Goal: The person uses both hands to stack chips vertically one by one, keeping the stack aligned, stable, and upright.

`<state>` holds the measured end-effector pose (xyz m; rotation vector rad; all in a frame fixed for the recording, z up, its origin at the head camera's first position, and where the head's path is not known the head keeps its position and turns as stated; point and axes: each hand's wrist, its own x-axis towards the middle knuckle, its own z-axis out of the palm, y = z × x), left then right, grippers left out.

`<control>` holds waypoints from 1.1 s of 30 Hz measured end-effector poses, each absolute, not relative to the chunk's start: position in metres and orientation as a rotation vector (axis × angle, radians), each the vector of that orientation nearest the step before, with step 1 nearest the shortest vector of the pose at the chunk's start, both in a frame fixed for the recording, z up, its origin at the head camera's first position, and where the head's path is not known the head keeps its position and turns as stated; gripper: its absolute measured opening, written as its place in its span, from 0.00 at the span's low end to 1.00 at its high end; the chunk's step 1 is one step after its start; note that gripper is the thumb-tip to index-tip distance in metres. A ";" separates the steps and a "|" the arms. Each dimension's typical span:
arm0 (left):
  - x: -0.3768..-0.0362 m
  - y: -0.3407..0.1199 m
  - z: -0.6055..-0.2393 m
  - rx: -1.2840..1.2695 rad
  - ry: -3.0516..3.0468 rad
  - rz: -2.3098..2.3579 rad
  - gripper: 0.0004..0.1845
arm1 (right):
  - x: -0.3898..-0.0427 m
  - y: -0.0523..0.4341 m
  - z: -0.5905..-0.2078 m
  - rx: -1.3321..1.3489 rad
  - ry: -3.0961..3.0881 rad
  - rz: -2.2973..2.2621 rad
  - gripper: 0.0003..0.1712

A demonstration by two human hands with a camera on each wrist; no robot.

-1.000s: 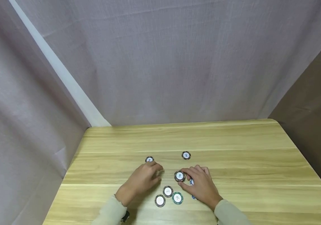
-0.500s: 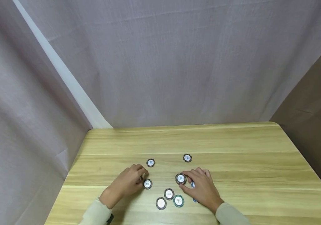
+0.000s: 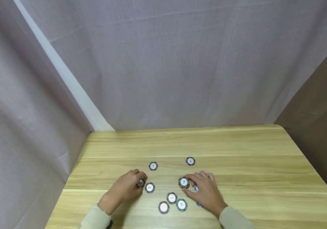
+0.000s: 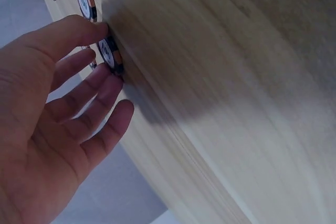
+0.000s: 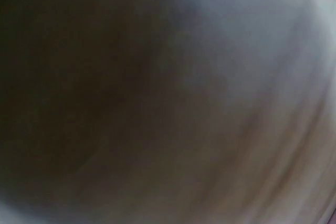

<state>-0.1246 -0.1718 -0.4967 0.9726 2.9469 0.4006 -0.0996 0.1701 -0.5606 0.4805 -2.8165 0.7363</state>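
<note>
Left hand [image 3: 127,187] is pinching a chip [image 3: 140,183] at its fingertips, right beside another chip [image 3: 150,187] flat on the bench [image 3: 238,165]. Right hand [image 3: 204,189] grips a small chip stack [image 3: 183,182]; loose chips [image 3: 172,197] lie between them.

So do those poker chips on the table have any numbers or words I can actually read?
"100": on the chip beside the left hand, and on the chip nearer the table edge, read with some doubt.
"20": apparently, on the green chip.
Other chips: white centres with marks too small to read.
Left wrist view: chip print blurred.
Right wrist view: wholly blurred.
</note>
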 end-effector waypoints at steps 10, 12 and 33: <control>-0.124 -0.161 -0.504 0.956 3.005 0.307 0.22 | -0.094 0.175 -0.560 0.465 -2.804 0.741 0.28; -0.123 -0.161 -0.505 0.939 3.032 0.257 0.23 | -0.095 0.175 -0.560 0.465 -2.801 0.743 0.28; -0.099 -0.184 -0.487 0.721 2.892 0.425 0.16 | -0.101 0.171 -0.557 0.495 -2.830 0.757 0.28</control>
